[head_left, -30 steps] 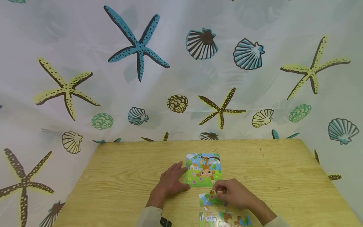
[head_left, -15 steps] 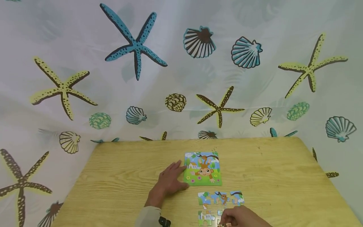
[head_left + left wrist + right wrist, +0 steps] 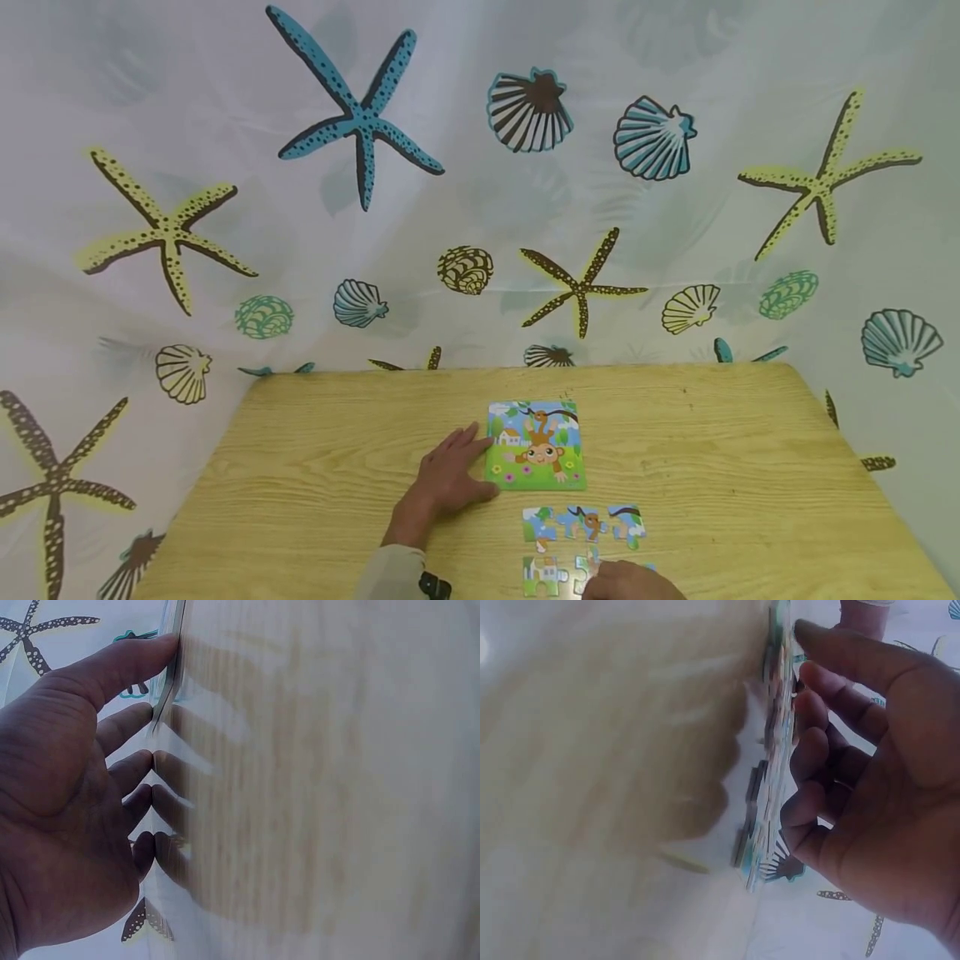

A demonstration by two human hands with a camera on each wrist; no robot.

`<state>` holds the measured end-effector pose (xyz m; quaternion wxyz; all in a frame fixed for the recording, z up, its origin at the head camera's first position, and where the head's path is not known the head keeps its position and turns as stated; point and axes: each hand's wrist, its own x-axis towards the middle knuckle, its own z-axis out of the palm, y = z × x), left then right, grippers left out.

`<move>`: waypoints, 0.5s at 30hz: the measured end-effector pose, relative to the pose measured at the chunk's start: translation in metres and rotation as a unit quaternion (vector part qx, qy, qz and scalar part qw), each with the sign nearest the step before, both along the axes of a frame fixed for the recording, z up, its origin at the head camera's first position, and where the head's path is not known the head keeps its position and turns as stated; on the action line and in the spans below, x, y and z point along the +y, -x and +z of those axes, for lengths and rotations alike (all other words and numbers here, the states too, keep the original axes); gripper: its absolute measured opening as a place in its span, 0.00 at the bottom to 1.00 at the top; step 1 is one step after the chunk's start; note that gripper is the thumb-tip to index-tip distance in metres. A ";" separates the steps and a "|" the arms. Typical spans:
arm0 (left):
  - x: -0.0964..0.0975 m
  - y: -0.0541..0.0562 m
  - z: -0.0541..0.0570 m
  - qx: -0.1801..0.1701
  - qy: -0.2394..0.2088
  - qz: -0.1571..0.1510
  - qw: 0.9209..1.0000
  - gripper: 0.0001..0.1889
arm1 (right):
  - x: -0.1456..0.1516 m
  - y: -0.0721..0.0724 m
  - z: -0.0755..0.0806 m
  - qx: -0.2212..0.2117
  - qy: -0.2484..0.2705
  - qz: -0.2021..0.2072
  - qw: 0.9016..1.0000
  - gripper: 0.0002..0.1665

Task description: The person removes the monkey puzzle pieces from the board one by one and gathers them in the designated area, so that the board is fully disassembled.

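My left hand (image 3: 442,479) rests at the left edge of a square picture board (image 3: 551,477) showing a hanging monkey, with thumb and fingers spread. In the left wrist view its thumb and fingers reach the tabletop and the board's thin edge. My right hand (image 3: 630,581) is bent low over jigsaw pieces at the bottom of the head view, its fingertips hidden. The right wrist view shows curled fingers and the thumb right at a line of pieces (image 3: 769,742) seen edge-on; I cannot tell if it pinches one. The top row includes a monkey-tail piece (image 3: 585,522).
A house piece (image 3: 540,577) lies in the lower row, left of the right hand. The wood-grain table (image 3: 337,450) ends at the back against a white curtain (image 3: 420,208) printed with starfish and shells.
The right hand has moved down and toward the person from above the top row, where it pinched a jigsaw piece with a pink flower. The top row is uncovered. The left hand stays put.
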<state>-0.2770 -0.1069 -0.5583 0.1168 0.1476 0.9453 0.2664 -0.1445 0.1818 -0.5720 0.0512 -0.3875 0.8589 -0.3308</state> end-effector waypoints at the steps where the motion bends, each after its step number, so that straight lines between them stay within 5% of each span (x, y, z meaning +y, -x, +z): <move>1: 0.001 0.000 0.000 0.000 0.000 0.000 1.000 0.39 | 0.000 0.001 0.006 -0.038 -0.007 -0.017 0.999 0.16; 3: 0.001 0.000 0.001 -0.004 0.000 0.002 1.000 0.39 | 0.002 0.005 0.019 -0.111 -0.020 -0.054 0.992 0.12; 5: 0.002 0.001 0.000 -0.008 0.000 0.001 1.000 0.39 | 0.004 0.013 0.031 -0.132 -0.033 -0.079 0.987 0.09; 10: 0.001 0.001 -0.003 -0.010 0.005 0.000 1.000 0.39 | 0.000 0.049 0.042 -0.040 -0.087 -0.141 0.985 0.18; 15: 0.000 0.002 -0.003 -0.003 -0.001 0.000 1.000 0.39 | -0.016 0.090 0.039 0.022 -0.148 -0.191 0.970 0.30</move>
